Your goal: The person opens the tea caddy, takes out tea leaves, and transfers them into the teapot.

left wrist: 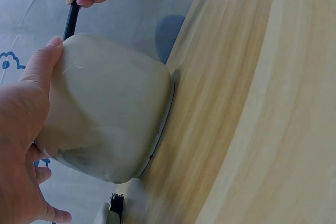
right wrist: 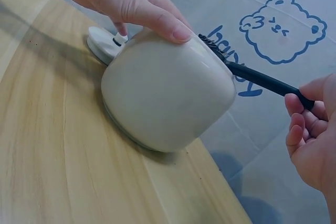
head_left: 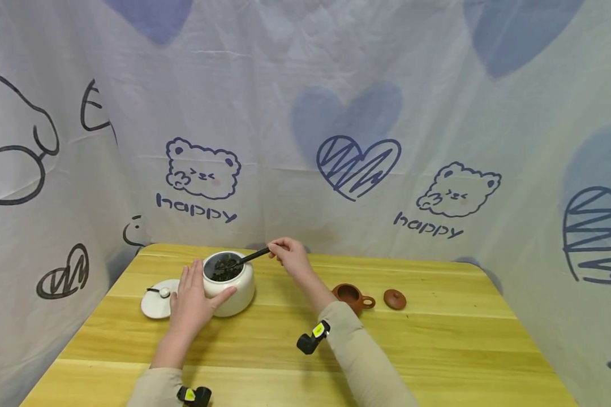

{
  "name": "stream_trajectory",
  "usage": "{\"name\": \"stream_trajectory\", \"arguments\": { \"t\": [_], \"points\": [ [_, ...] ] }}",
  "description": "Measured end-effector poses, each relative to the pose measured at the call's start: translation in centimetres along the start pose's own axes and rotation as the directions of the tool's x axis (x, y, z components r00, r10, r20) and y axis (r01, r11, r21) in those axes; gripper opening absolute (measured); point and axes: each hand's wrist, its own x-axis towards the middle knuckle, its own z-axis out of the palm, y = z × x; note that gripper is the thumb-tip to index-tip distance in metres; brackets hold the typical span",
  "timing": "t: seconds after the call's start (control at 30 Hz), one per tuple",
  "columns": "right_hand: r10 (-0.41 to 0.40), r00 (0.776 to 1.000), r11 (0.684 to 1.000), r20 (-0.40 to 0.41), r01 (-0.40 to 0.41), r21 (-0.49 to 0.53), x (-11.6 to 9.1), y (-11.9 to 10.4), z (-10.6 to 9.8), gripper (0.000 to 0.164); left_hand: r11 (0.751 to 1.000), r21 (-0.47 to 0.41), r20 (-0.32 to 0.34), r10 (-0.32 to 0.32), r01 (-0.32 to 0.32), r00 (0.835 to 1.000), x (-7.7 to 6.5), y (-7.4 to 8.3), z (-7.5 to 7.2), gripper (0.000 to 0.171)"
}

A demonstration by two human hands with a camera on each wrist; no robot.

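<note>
White jar (head_left: 236,298) upright on wooden table (head_left: 265,362), left of centre toward the far edge, mouth uncovered, dark leaves (head_left: 225,276) inside; black scoop (head_left: 254,255) slanting over the rim, working end among the leaves, handle out to the right; right hand (head_left: 291,259) closed in a pinch on the handle's end, clear of the jar; left hand (head_left: 189,295) spread wide against the jar's left side, thumb across the front, fingers up by the rim; white lid (head_left: 154,306) on the table just left of the jar, knob up, partly behind the left hand; brown teapot (head_left: 357,307) to the right, mouth uncovered, partly hidden by right forearm (head_left: 319,294); small brown lid (head_left: 395,299) near its handle; pale printed cloth (head_left: 280,198) behind, with blue hearts and bears.
</note>
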Motion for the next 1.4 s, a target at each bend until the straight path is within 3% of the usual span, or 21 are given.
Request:
{"name": "stream_trajectory", "arguments": {
  "t": [0.53,0.83,1.4],
  "points": [
    [0.030,0.999,0.997,0.032,-0.032,0.067,-0.6,-0.2,-0.6,0.032,1.000,-0.003,0.000,-0.005,0.005,1.000,0.0,0.0,0.1,0.122],
    [-0.026,1.000,0.996,0.007,0.025,0.081,-1.4,-0.9,-1.1,0.025,1.000,-0.009,0.004,-0.009,0.009,1.000,-0.1,0.0,0.1,0.123],
    [-0.022,1.000,0.993,-0.002,0.022,0.119,-5.3,-1.6,-7.1,0.022,1.000,0.004,0.004,-0.007,0.007,1.000,-0.2,0.2,0.0,0.123]
  ]
}}
